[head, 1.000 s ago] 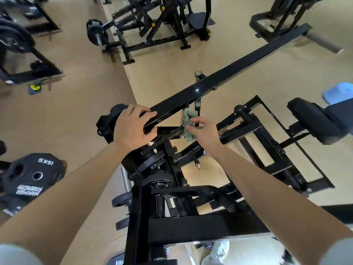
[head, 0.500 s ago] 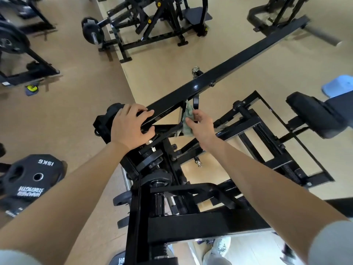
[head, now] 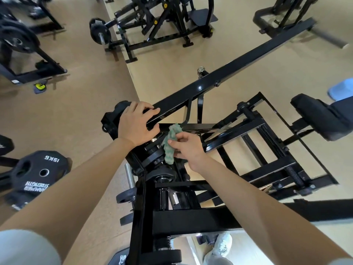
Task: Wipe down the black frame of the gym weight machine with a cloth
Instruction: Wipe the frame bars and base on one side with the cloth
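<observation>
A person's right hand (head: 188, 148) pinched a crumpled green cloth (head: 170, 144) at the junction of struts in the middle of the black frame (head: 238, 73). The left hand (head: 136, 124) curled over the near end of the long sloping bar. Wiping looked to be in progress, with the bar's far reach and the lower rails likely still to be done.

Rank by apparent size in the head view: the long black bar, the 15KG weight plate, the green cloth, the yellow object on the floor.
1. long black bar
2. weight plate
3. green cloth, bunched in the right hand
4. yellow object, farther off, so real size unsure
</observation>
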